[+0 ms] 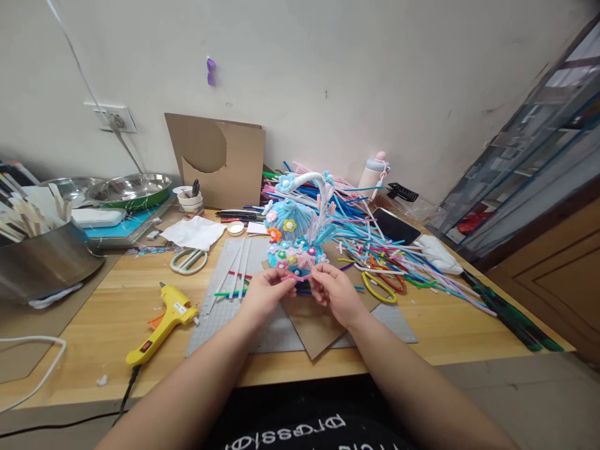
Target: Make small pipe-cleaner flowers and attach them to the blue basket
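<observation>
Between my two hands is a short pink pipe cleaner point(300, 278). My left hand point(272, 289) pinches its left end, and my right hand point(334, 290) pinches the right one. Just behind them stands a blue fuzzy basket point(288, 219) with a white arched handle and many small coloured flowers; the hands hide its lower front. A brown cardboard piece point(312, 328) lies under my hands on a grey cutting mat point(269, 334). Clear glue sticks point(244, 269) and a few coloured stems rest on the mat's left part.
A yellow glue gun point(164, 322) and scissors point(188, 261) lie at the left, near a metal pot point(51, 262). Piled pipe cleaners point(347, 219), a phone point(396, 226) and a bottle point(374, 174) are at the right. Cardboard point(244, 162) leans on the wall.
</observation>
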